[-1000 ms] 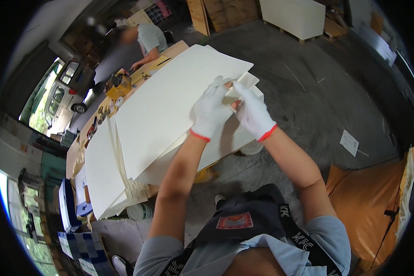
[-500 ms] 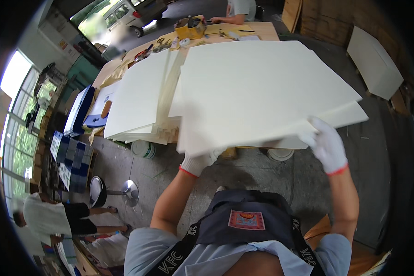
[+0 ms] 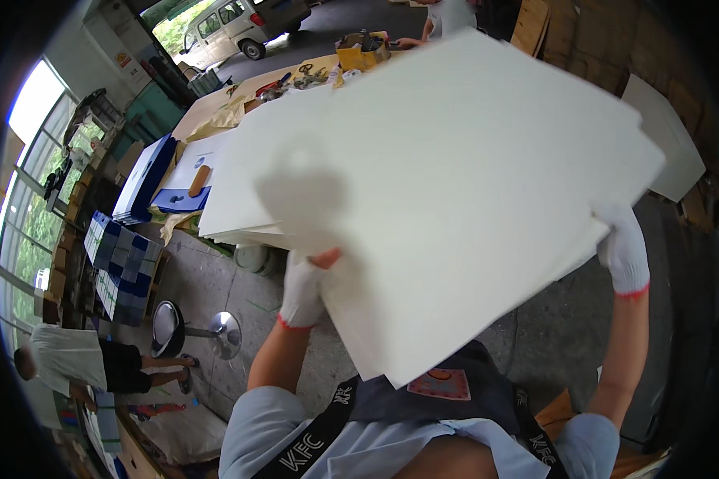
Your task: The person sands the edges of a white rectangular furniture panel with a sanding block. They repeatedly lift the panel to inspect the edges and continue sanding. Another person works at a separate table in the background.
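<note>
A large white board (image 3: pixel 487 184) is lifted and tilted in front of me. A doubled edge at its near corner and right side shows more than one sheet. My left hand (image 3: pixel 302 287), in a white glove with a bare thumb tip, grips its left edge, thumb on top and fingers hidden beneath. My right hand (image 3: pixel 623 247), gloved too, holds the right edge, its fingers partly hidden underneath. Left of the lifted sheets, a stack of white boards (image 3: pixel 240 188) lies on the table, partly covered by them. A shadow falls across the sheets and the stack.
Blue-and-white folders (image 3: pixel 148 177) and a blue item with a brown handle (image 3: pixel 200 181) lie at the table's left. Tools and a yellow box (image 3: pixel 363 49) stand at the far side, near another person (image 3: pixel 449 17). A stool (image 3: pixel 168 329) and another person (image 3: pixel 68 355) are at left.
The lifted white sheets have turned and tilted, their near corner coming toward my apron. My left hand has moved left and up the edge; my right hand has shifted right.
</note>
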A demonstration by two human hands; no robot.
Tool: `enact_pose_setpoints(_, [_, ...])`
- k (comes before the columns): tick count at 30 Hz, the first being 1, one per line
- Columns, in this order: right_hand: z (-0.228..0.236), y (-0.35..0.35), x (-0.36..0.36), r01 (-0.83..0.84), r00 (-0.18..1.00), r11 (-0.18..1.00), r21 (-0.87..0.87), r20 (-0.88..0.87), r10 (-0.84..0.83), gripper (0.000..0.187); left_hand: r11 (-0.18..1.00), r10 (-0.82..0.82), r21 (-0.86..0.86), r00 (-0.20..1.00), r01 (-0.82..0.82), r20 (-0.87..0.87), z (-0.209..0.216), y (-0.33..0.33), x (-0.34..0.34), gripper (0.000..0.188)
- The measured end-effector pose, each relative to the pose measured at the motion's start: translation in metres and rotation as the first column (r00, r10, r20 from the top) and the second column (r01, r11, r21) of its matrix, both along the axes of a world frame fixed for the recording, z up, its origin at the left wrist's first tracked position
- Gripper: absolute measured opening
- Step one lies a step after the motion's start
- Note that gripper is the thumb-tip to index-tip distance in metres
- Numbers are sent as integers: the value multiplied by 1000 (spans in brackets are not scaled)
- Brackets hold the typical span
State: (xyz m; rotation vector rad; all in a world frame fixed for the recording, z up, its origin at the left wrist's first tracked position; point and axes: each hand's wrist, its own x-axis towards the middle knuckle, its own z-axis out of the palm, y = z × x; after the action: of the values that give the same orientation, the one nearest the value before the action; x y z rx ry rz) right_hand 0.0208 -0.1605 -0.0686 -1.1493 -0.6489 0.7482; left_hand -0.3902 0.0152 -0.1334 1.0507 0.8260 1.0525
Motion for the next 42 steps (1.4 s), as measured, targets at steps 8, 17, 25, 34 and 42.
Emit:
enact_pose_setpoints(8, [15, 182, -177, -226, 156, 969, 96, 986, -61, 49, 951, 224, 101, 875, -293, 430, 26, 73, -85, 32])
enact_pose_setpoints(17, [-116, 318, -319, -470, 859, 846, -251, -350, 373, 39, 820, 571, -114, 791, -561, 219, -73, 207, -120, 24])
enact_pose_setpoints(25, [-125, 322, -321, -488, 834, 838, -244, -414, 365, 32, 769, 613, -367, 768, -524, 186, -115, 232, -134, 24])
enact_pose_setpoints(34, [-95, 109, -183, -813, 511, 426, -397, -135, 849, 34, 494, 682, 585, 704, -644, 199, -72, 106, -68, 48])
enact_pose_setpoints(42, [-32, -53, 62, 673, 388, 611, -416, 902, 187, 48, 327, 24, 877, 925, 351, -379, 0, 58, 102, 38])
